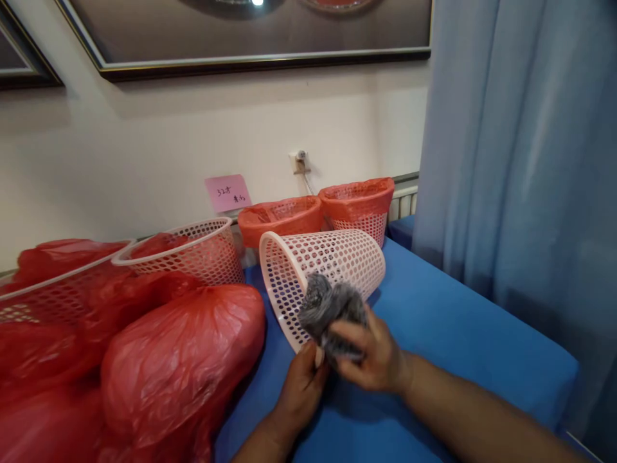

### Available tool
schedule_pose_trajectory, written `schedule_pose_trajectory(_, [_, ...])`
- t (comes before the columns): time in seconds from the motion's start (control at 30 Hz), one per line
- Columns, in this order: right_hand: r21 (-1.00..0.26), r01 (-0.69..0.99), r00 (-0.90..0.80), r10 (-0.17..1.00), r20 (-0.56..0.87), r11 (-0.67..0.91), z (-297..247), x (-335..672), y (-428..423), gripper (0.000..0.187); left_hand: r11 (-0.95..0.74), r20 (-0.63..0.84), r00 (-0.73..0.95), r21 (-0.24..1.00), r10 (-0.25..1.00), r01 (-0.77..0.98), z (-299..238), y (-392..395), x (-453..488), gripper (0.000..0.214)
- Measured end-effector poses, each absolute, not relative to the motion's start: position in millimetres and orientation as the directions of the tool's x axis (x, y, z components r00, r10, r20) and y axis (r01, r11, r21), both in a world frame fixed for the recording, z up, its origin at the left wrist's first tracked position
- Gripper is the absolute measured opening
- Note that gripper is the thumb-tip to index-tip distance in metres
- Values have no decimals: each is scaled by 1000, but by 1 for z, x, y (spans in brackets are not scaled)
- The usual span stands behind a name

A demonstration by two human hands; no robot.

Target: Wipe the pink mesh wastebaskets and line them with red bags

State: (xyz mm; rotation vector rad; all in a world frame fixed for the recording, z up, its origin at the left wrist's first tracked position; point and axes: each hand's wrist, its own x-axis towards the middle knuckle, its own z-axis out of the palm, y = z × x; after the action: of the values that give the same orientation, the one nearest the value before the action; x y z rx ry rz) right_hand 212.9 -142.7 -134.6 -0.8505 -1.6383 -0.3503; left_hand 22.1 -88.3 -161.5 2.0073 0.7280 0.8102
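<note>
Both my hands grip a grey, fuzzy bundle (pixel 329 308) that looks like steel wool or cloth, low in the middle of the head view. My right hand (pixel 373 352) wraps it from the right with the fingers curled over it. My left hand (pixel 301 384) pinches its lower left edge. Just behind the bundle a pale pink perforated basket (pixel 332 260) lies on its side on the blue table (pixel 448 334), its mouth facing me and to the left.
Red plastic bags (pixel 178 360) are heaped at the left, over and beside two upright pink baskets (pixel 193 254). Two baskets lined with red bags (pixel 359 202) stand at the back by the wall. A pale blue curtain (pixel 520 161) hangs at the right.
</note>
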Motion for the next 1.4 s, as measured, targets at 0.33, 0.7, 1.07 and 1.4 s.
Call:
schedule_pose_trajectory(0.33, [-938,314,791,506,343,145,-153,306,-69,45,-549,270,629,780,729,301,-160,-84,22,37])
schedule_pose_trajectory(0.7, [-169,736,-89,342,936,656,-129,219,-153,63,-570,345,567,771,748,284,-146,-95,28,42])
schedule_pose_trajectory(1.07, [-886,404,706,538,460,227,-160,289,-78,48,-435,303,517,888,801,153,-139,-104,26,47])
schedule_pose_trajectory(1.4, [-282,741,45,374,926,610,-156,221,-133,61,-546,327,599,807,731,226,-158,-95,19,40])
